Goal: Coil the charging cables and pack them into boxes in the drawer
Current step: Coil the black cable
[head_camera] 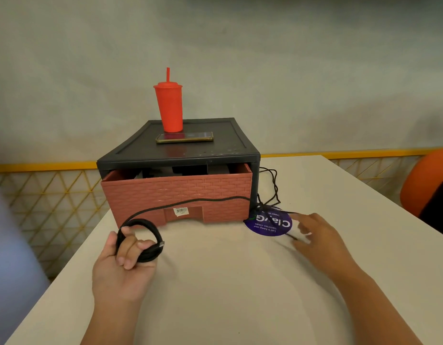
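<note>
Blurred fingertips (302, 227) of right hand (320, 235); drawer (177, 195) interior dark, indistinct.

The coil (141, 241) sits looped round the fingers of the left hand (123, 255), over the near-left part of the table (215, 295). From that grip the cable (190, 201) runs up and rightward across the front of the drawer (178, 190), which stands just behind the grip and juts partway out of its case (180, 158). Right of the grip, past the drawer's right corner, the cable gathers in a loose tangle (267, 195) beside the case, partly on a sticker (267, 224). The right hand (320, 237) lies farther right still — fingers at the sticker's edge. Behind and above the grip, on the case's top, a phone (184, 137) lies before a cup (169, 108).
</note>
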Demonstrator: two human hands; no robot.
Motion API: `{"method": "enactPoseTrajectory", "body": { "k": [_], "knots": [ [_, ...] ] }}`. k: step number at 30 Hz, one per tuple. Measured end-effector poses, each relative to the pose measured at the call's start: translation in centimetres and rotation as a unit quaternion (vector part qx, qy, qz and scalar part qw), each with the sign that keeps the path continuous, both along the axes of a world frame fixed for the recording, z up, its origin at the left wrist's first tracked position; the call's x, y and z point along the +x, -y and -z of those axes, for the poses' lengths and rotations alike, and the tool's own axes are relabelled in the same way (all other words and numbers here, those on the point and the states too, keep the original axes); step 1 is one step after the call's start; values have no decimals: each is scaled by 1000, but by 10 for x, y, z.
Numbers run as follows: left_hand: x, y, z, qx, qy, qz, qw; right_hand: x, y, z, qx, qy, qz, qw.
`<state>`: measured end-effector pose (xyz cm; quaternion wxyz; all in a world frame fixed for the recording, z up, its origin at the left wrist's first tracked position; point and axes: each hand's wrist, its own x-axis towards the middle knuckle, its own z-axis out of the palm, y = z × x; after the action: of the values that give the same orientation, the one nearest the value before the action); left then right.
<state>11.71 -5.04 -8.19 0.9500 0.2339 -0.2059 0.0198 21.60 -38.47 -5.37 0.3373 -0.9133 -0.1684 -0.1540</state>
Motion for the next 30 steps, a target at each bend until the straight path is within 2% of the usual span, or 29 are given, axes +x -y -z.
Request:
{"method": "enactPoseTrajectory", "body": {
  "k": [1,3,4,6,7,8,10,12,14,15,16,17,18,21,24,25,27,30],
  "knots": [
    [-3,-1,-3,-10,-14,-28,999,0,4,-4,29,19,23,999],
    [-4,-5,-12,-86,-48,-82,992,0,11,-10,118,24,67,990],
    [-6,-6,-16,-142,-107,-134,975,1,15,-11,183,19,86,979],
    [-10,-4,-22,-180,-183,-258,931,4,23,-14,335,12,123,934],
    [-10,-2,-25,-192,-194,-278,921,6,28,-13,423,6,141,895],
    [-9,-2,-25,-206,-206,-284,914,8,34,-12,518,-12,159,840],
    [-8,-5,-24,-226,-225,-278,906,12,46,-8,691,-57,199,693],
    [-10,-9,-21,-242,-227,-276,902,13,54,-4,786,-90,235,565],
    [-9,-12,-19,-270,-225,-281,893,12,58,-4,841,-92,231,481],
    [-9,-14,-19,-279,-224,-282,890,11,59,-5,859,-83,217,456],
    [-9,-15,-18,-284,-226,-284,888,9,58,-8,865,-73,206,452],
    [-9,-16,-18,-282,-230,-288,886,9,56,-10,856,-69,204,470],
    [-9,-15,-19,-274,-237,-293,885,9,54,-11,829,-73,213,511],
    [-9,-7,-23,-246,-249,-301,887,15,45,-11,661,-90,263,697],
    [-6,2,-24,-201,-257,-301,896,18,41,-3,444,-47,338,829],
    [-6,5,-25,-185,-259,-298,900,16,41,-3,367,-16,358,858],
    [-5,12,-27,-163,-260,-285,908,10,34,-8,265,75,357,893],
    [-2,22,-29,-135,-256,-257,922,-7,11,-24,158,256,295,907]
  ]
}}
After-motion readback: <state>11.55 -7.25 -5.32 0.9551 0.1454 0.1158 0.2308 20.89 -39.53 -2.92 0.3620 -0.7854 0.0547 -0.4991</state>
